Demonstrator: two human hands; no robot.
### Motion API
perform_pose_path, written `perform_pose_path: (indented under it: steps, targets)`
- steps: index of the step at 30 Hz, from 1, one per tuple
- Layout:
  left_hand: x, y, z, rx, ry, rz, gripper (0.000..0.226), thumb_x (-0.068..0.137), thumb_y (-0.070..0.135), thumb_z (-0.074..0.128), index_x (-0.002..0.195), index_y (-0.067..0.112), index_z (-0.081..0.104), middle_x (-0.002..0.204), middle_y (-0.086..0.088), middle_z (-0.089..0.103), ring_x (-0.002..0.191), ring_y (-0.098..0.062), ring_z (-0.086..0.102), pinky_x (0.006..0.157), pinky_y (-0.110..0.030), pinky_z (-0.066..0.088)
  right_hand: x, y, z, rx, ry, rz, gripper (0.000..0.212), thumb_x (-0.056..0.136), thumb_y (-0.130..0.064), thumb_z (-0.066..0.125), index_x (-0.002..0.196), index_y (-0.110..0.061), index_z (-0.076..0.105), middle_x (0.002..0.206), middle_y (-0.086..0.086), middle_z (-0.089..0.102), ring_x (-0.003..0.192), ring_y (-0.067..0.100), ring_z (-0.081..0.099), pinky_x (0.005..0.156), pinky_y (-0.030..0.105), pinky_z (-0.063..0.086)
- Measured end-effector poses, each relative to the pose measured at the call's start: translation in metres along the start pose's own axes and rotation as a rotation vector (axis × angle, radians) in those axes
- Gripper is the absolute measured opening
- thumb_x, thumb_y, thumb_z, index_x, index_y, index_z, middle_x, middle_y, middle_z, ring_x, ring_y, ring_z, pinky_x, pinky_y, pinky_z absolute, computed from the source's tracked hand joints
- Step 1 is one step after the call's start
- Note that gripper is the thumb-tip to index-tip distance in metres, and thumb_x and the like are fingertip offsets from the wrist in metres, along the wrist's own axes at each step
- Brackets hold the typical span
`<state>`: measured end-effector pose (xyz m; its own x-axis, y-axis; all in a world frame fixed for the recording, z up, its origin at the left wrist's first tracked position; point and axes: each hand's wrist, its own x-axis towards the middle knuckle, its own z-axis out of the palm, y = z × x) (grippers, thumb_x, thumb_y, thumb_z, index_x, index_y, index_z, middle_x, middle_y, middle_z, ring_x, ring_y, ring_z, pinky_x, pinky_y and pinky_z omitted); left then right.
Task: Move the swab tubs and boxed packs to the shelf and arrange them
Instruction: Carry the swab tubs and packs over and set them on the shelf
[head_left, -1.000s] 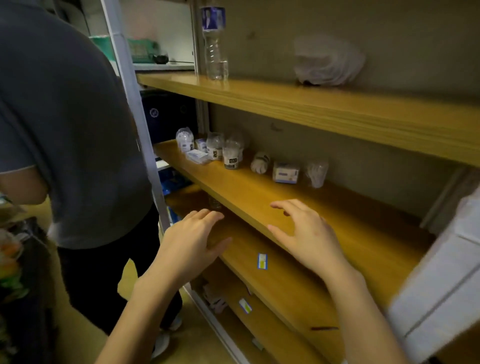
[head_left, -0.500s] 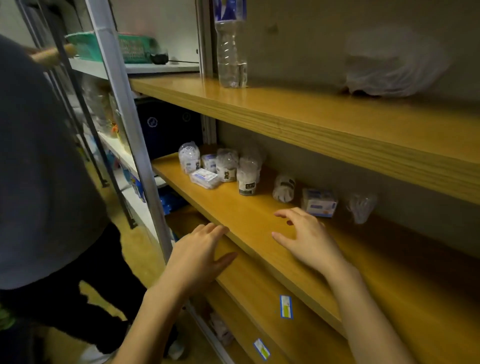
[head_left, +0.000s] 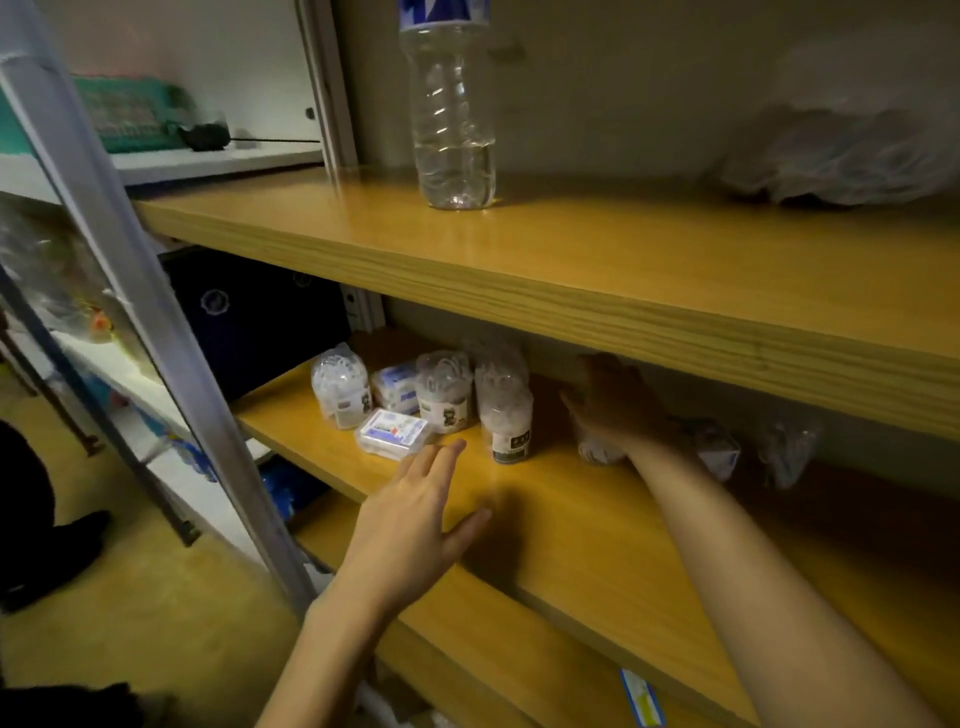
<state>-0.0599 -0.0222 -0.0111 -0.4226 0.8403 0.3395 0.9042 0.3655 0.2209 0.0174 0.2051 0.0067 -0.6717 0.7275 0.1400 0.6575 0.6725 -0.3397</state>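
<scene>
Tubs and boxes sit on the middle shelf. I see the left hand flat above it, fingers spread. The right hand covers 1 lying tub; its grip is too dark to tell.

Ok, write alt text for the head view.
A person's right hand reaches into a wooden shelf over a white pack; the left hand hovers open by swab tubs and a flat boxed pack. A water bottle stands on the shelf above.

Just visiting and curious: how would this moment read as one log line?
left hand: open, above middle shelf | right hand: over a small tub, grip unclear | tubs and boxed packs: clustered at shelf's left
</scene>
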Motion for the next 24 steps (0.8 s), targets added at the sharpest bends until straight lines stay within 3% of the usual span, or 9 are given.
perform_pose_path:
  steps: [4, 9, 14, 16, 18, 21, 24]
  targets:
    - [0.019, -0.025, 0.004, -0.033, 0.015, 0.044, 0.07, 0.087, 0.057, 0.039, 0.144, 0.026, 0.012, 0.149, 0.007, 0.025, 0.134, -0.011, 0.029, 0.096, -0.025, 0.039, 0.017, -0.001, 0.026, -0.122, -0.131, 0.225, 0.05, 0.092, -0.041, 0.041, 0.136, -0.018, 0.032, 0.139, 0.014, 0.037, 0.122, 0.037, 0.042, 0.095, 0.043, 0.039]
    - [0.045, -0.041, 0.013, -0.136, 0.046, 0.049, 0.066, 0.083, 0.058, 0.045, 0.138, 0.025, 0.027, 0.136, 0.007, 0.04, 0.119, -0.014, 0.045, 0.084, -0.025, 0.042, 0.002, -0.005, 0.022, 0.057, 0.025, 0.289, 0.035, 0.085, -0.04, 0.053, 0.116, -0.025, 0.045, 0.105, 0.002, 0.055, 0.091, 0.023, 0.057, 0.07, 0.032, 0.04]
    - [0.076, -0.043, 0.038, -0.294, -0.001, 0.004, 0.075, 0.074, 0.06, 0.059, 0.131, 0.015, 0.038, 0.129, -0.002, 0.047, 0.118, -0.022, 0.046, 0.086, -0.032, 0.042, -0.038, -0.021, 0.01, 0.133, 0.26, 0.277, 0.065, 0.078, -0.05, 0.061, 0.127, -0.013, 0.04, 0.122, 0.011, 0.047, 0.111, 0.032, 0.051, 0.083, 0.036, 0.046]
    - [0.085, -0.04, 0.049, -0.368, -0.002, -0.022, 0.079, 0.069, 0.062, 0.063, 0.127, 0.014, 0.041, 0.125, -0.005, 0.05, 0.118, -0.024, 0.046, 0.087, -0.036, 0.044, -0.059, -0.025, 0.012, 0.166, 0.42, 0.186, 0.067, 0.076, -0.049, 0.063, 0.124, -0.006, 0.044, 0.119, 0.014, 0.048, 0.106, 0.033, 0.053, 0.078, 0.029, 0.043]
    - [0.091, -0.035, 0.059, -0.446, 0.006, -0.058, 0.079, 0.064, 0.061, 0.067, 0.121, 0.011, 0.043, 0.119, -0.009, 0.054, 0.114, -0.027, 0.049, 0.085, -0.039, 0.046, -0.079, -0.03, 0.012, 0.273, 0.501, 0.21, 0.068, 0.072, -0.04, 0.072, 0.124, -0.008, 0.043, 0.12, 0.012, 0.049, 0.109, 0.028, 0.052, 0.08, 0.024, 0.038]
    - [0.097, -0.028, 0.071, -0.492, 0.022, -0.108, 0.08, 0.063, 0.053, 0.074, 0.12, 0.006, 0.042, 0.118, -0.014, 0.054, 0.113, -0.032, 0.051, 0.082, -0.039, 0.045, -0.105, -0.034, 0.014, 0.355, 0.543, 0.253, 0.068, 0.071, -0.035, 0.075, 0.125, -0.012, 0.04, 0.124, 0.007, 0.049, 0.115, 0.023, 0.049, 0.089, 0.031, 0.042]
    - [0.103, -0.024, 0.08, -0.486, 0.019, -0.116, 0.077, 0.067, 0.048, 0.073, 0.12, 0.003, 0.041, 0.119, -0.019, 0.054, 0.111, -0.037, 0.052, 0.078, -0.042, 0.045, -0.125, -0.032, 0.014, 0.404, 0.574, 0.287, 0.057, 0.07, -0.036, 0.075, 0.114, -0.022, 0.04, 0.113, -0.002, 0.051, 0.105, 0.016, 0.052, 0.087, 0.038, 0.048]
